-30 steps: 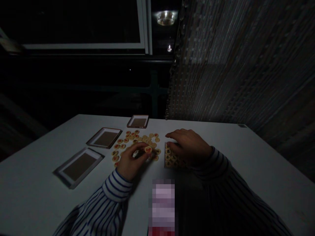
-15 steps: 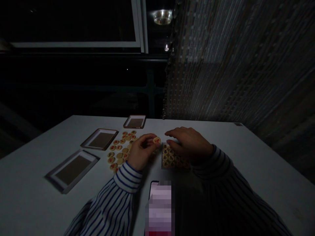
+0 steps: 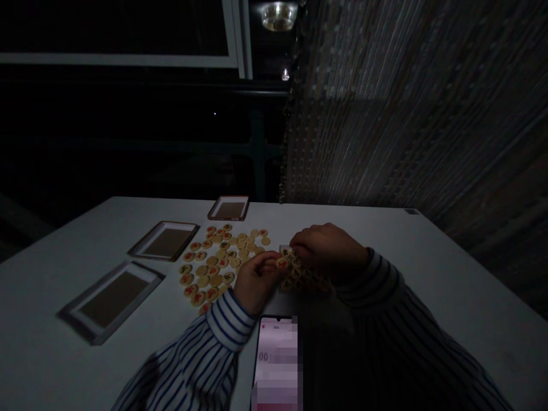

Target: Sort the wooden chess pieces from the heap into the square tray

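My left hand (image 3: 261, 277) pinches a round Chinese chess piece (image 3: 282, 263) with a red character between thumb and fingertips, at the near left of a small box. Several pieces with dark characters (image 3: 296, 275) lie packed in that box (image 3: 283, 248), whose right part is hidden. Over it hangs my right hand (image 3: 331, 248), fingers curled down and closed at the far left corner; what is in them, if anything, is hidden. Left of my left hand, loose pieces (image 3: 213, 270) are spread on the white table (image 3: 141, 354), some with red or dark characters, others blank side up.
Three shallow open box lids or trays stand at the left: a grey one (image 3: 148, 269), a brown-rimmed one (image 3: 194, 229) and a smaller one (image 3: 246, 208) farther back. A lit phone (image 3: 269, 342) lies at the near edge. A bead curtain (image 3: 363, 142) hangs behind the table.
My left hand has moved slightly right and down with the piece, to the box's edge. The right hand's fingers have curled in. The view has shifted a little, showing more loose pieces.
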`<state>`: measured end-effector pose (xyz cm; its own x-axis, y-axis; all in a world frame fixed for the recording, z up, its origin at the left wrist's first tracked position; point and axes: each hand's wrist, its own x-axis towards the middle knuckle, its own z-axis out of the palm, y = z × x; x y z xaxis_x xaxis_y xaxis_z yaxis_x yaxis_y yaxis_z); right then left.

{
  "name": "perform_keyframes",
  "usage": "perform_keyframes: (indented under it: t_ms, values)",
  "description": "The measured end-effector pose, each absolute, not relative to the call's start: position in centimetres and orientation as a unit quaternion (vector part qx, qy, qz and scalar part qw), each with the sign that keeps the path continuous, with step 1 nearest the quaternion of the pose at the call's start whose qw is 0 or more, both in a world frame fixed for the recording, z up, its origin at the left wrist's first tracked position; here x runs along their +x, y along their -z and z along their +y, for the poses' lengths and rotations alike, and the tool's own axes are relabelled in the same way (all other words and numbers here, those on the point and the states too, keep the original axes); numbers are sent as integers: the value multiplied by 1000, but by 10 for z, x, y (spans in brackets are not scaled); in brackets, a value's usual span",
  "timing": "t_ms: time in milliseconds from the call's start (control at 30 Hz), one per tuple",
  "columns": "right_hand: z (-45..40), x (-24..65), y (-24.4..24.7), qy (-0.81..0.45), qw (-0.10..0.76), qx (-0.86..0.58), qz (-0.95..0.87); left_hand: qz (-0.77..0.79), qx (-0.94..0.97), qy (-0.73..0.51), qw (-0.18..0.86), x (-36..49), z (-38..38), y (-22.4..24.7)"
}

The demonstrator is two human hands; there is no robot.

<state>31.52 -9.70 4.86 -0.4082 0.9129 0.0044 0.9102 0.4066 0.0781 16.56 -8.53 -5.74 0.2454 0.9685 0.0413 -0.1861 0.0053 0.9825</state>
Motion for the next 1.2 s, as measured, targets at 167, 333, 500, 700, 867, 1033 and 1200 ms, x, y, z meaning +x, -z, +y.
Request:
perform_keyframes:
  t_ms: [167, 333, 500, 700, 867, 1033, 1200]
  values:
    - [-94, 316, -40, -35, 46, 526, 848, 382, 501, -484, 607, 165, -88, 57]
    - [-94, 316, -36, -30, 66, 530, 845, 388, 480, -480, 624, 166, -89, 57]
    - [-94, 315, -32, -17, 78, 532, 843, 394, 469, -471, 635, 166, -89, 58]
    - [-94, 314, -31, -4, 86, 531, 843, 395, 461, -463, 646, 167, -90, 60]
    - [-95, 314, -32, 4, 97, 536, 838, 397, 454, -455, 655, 168, -90, 60]
    - [-95, 317, -30, -5, 103, 526, 844, 399, 448, -453, 659, 168, -89, 60]
    - [-94, 315, -30, 3, 112, 536, 837, 404, 452, -451, 655, 167, -89, 63]
